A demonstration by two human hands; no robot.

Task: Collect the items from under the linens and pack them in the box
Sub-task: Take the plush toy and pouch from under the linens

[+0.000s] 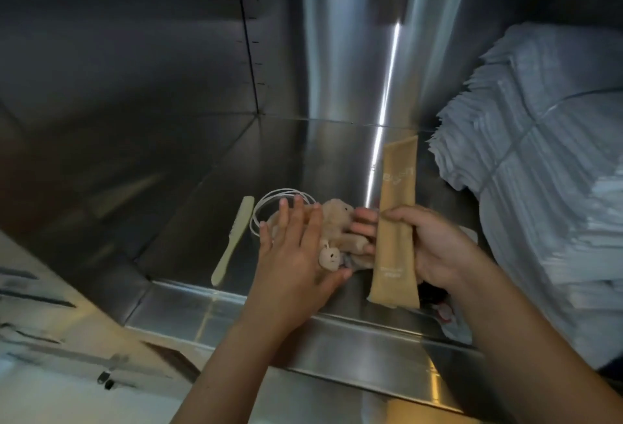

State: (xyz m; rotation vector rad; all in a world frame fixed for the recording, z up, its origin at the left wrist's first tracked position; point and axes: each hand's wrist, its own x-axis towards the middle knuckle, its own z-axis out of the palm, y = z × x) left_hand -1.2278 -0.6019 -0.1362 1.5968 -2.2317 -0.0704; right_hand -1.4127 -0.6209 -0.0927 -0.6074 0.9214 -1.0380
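Head view, setting: a steel shelf (202, 194) with shiny walls. The task's things lie loose near its front lip, and places below are given from the plush toy (337, 221).
Plush toy: beige, lying on its side on the shelf, with a smaller plush head (329, 256) touching its near edge.
Left grip (296, 255): fingers straight and spread, palm down over the plush toy's left half, seemingly to gather it in one sweep.
Right grip (435, 248): fingers and thumb curled round a tan tube (396, 221) just right of the plush toy. It holds the tube on end, probably so the fingertips stay free to nudge the toy.
Cable (266, 201): a white coil just left of and behind the plush toy, partly under the left fingers.
Comb (232, 241): pale, flat on the shelf, left of the plush toy beyond the coil, untouched.
Linens (539, 170): a tied white stack well right of the plush toy, off the items, which leaves them exposed.
Box (50, 292): what looks like cardboard far left of and nearer than the plush toy. I cannot tell whether anything is in it.
Step, as I judge it: collecting is under way, with one item in hand and the rest still to lift.
Risk: the coil may snag on the toy.
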